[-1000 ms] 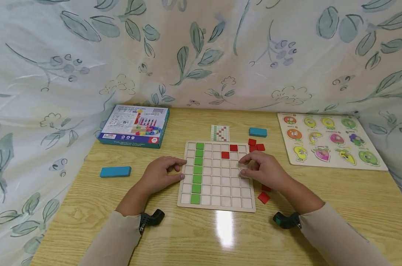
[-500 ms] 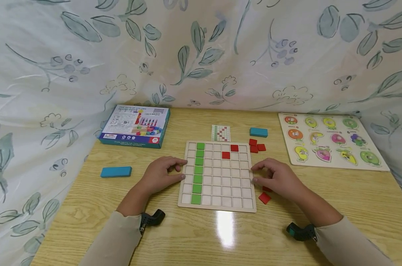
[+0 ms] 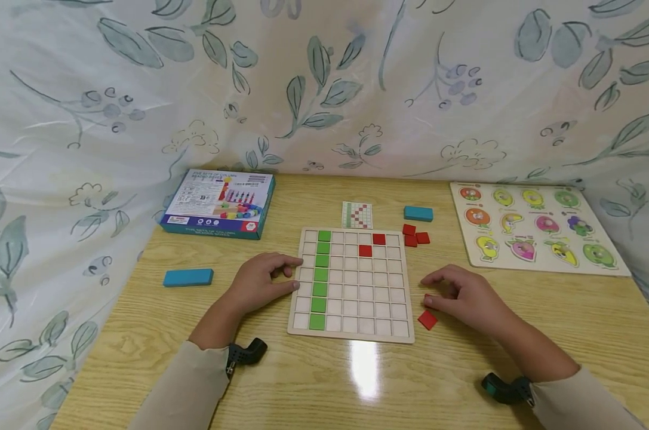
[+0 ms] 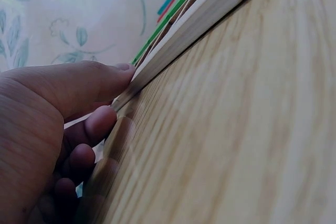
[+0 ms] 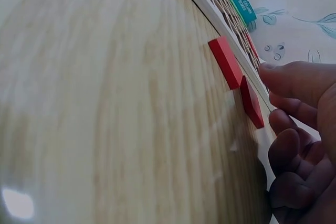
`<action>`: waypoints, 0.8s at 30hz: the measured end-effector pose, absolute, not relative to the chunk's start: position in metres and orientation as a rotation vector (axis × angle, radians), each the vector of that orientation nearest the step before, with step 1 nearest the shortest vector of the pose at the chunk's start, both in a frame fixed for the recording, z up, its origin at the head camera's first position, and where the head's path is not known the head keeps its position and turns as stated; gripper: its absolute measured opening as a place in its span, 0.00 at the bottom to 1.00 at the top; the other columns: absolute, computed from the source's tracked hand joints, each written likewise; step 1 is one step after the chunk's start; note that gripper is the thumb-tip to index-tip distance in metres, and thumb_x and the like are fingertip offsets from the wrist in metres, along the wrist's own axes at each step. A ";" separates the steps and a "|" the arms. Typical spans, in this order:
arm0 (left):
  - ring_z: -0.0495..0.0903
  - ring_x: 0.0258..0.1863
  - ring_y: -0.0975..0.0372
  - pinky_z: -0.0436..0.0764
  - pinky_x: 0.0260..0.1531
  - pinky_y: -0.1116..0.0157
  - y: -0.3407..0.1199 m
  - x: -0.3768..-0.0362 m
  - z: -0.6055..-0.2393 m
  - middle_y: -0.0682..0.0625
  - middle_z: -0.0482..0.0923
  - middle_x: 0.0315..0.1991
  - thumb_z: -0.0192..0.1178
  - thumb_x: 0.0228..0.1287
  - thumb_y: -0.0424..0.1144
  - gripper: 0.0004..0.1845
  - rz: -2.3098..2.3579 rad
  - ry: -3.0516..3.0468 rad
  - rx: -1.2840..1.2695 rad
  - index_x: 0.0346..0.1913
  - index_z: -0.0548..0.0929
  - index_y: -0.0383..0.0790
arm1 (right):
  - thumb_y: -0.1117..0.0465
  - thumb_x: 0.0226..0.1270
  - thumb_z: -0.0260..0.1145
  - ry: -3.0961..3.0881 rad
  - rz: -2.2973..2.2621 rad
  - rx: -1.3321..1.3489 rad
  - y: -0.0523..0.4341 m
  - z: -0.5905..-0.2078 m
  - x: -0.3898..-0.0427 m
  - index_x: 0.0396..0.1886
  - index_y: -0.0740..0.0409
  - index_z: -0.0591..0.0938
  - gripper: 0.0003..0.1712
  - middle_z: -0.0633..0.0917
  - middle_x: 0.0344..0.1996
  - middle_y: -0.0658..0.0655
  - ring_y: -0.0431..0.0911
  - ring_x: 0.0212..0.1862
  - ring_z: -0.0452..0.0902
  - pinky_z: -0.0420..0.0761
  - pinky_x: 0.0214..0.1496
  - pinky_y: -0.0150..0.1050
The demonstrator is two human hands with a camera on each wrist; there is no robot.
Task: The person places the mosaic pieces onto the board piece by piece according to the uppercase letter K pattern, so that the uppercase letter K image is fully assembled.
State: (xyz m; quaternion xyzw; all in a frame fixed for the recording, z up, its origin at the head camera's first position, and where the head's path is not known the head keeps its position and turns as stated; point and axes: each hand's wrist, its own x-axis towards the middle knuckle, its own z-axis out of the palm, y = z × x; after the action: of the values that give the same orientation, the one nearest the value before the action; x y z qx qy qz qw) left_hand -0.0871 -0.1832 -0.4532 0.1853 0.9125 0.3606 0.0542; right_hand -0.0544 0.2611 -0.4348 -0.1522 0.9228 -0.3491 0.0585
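A wooden grid board [image 3: 297, 337] carries a column of green square tiles [image 3: 320, 275] and two red tiles in its upper right: one red tile [image 3: 378, 239] in the top row, another red tile [image 3: 365, 251] one row down and one column left. My left hand [image 3: 260, 280] touches the board's left edge with thumb and index finger, spread apart in the head view. My right hand [image 3: 466, 295] is off the board's right side, thumb and fingers apart, holding nothing. Near its thumb lie a loose red tile [image 3: 427, 320] and a second red tile [image 5: 251, 102], mostly hidden in the head view.
Three red tiles [image 3: 411, 240] lie beyond the board's upper right corner. A pattern card [image 3: 357, 215] sits behind the board. Blue blocks lie left [image 3: 188, 278] and back right [image 3: 418, 213]. A boxed bead set [image 3: 217, 203] and a fruit puzzle board [image 3: 539, 230] flank them.
My right hand has moved from over the board's right columns outward and toward me, to beside the loose red tiles. My left hand stays at the board's left edge.
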 end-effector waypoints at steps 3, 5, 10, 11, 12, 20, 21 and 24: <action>0.74 0.40 0.60 0.73 0.45 0.57 -0.183 -0.087 -0.453 0.62 0.79 0.39 0.76 0.67 0.44 0.23 1.096 2.771 0.562 0.64 0.89 0.50 | 0.54 0.67 0.81 2.784 -1.046 -0.466 0.264 -0.435 -0.052 0.52 0.45 0.89 0.15 0.83 0.39 0.47 0.44 0.32 0.71 0.71 0.34 0.36; 0.74 0.40 0.60 0.73 0.45 0.57 -0.183 -0.087 -0.454 0.62 0.79 0.39 0.76 0.67 0.44 0.23 1.095 2.772 0.560 0.64 0.89 0.50 | 0.54 0.67 0.81 2.777 -1.037 -0.471 0.266 -0.435 -0.052 0.52 0.45 0.89 0.16 0.82 0.38 0.46 0.44 0.32 0.70 0.71 0.34 0.37; 0.74 0.40 0.60 0.73 0.46 0.57 -0.183 -0.087 -0.455 0.62 0.80 0.40 0.76 0.67 0.44 0.22 1.093 2.778 0.562 0.63 0.89 0.50 | 0.55 0.65 0.82 2.775 -0.999 -0.487 0.267 -0.436 -0.053 0.52 0.45 0.90 0.17 0.82 0.39 0.46 0.44 0.33 0.71 0.71 0.34 0.37; 0.74 0.40 0.60 0.73 0.46 0.57 -0.183 -0.087 -0.455 0.62 0.80 0.40 0.76 0.67 0.44 0.22 1.091 2.780 0.564 0.63 0.89 0.50 | 0.56 0.65 0.82 2.774 -0.991 -0.489 0.267 -0.436 -0.053 0.52 0.45 0.90 0.16 0.82 0.40 0.46 0.44 0.33 0.71 0.71 0.34 0.37; 0.74 0.40 0.60 0.73 0.46 0.57 -0.183 -0.087 -0.455 0.62 0.80 0.40 0.76 0.67 0.44 0.22 1.090 2.782 0.566 0.63 0.89 0.50 | 0.56 0.65 0.82 2.774 -0.983 -0.491 0.267 -0.436 -0.053 0.51 0.45 0.90 0.16 0.82 0.40 0.46 0.44 0.33 0.71 0.71 0.34 0.36; 0.74 0.40 0.60 0.73 0.45 0.57 -0.184 -0.087 -0.457 0.62 0.80 0.39 0.76 0.67 0.45 0.22 1.097 2.780 0.569 0.63 0.89 0.51 | 0.58 0.65 0.81 2.781 -0.968 -0.514 0.265 -0.436 -0.052 0.49 0.45 0.90 0.14 0.84 0.41 0.45 0.43 0.35 0.72 0.74 0.36 0.36; 0.74 0.40 0.60 0.73 0.45 0.57 -0.184 -0.087 -0.457 0.62 0.80 0.39 0.76 0.67 0.44 0.22 1.099 2.781 0.570 0.63 0.89 0.51 | 0.58 0.65 0.81 2.786 -0.968 -0.519 0.265 -0.436 -0.052 0.49 0.45 0.90 0.14 0.84 0.42 0.45 0.42 0.35 0.72 0.74 0.36 0.36; 0.74 0.40 0.60 0.73 0.45 0.57 -0.184 -0.088 -0.457 0.62 0.80 0.39 0.76 0.67 0.44 0.22 1.101 2.782 0.571 0.63 0.89 0.51 | 0.58 0.66 0.81 2.802 -0.971 -0.532 0.265 -0.438 -0.052 0.48 0.44 0.90 0.13 0.85 0.42 0.44 0.42 0.34 0.72 0.75 0.36 0.35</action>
State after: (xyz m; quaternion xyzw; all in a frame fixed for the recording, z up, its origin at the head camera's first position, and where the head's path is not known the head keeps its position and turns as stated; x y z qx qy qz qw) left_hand -0.0876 -0.1836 -0.4569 0.1873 0.9123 0.3611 0.0479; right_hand -0.0520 0.2652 -0.4380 -0.1763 0.9281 -0.3215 0.0642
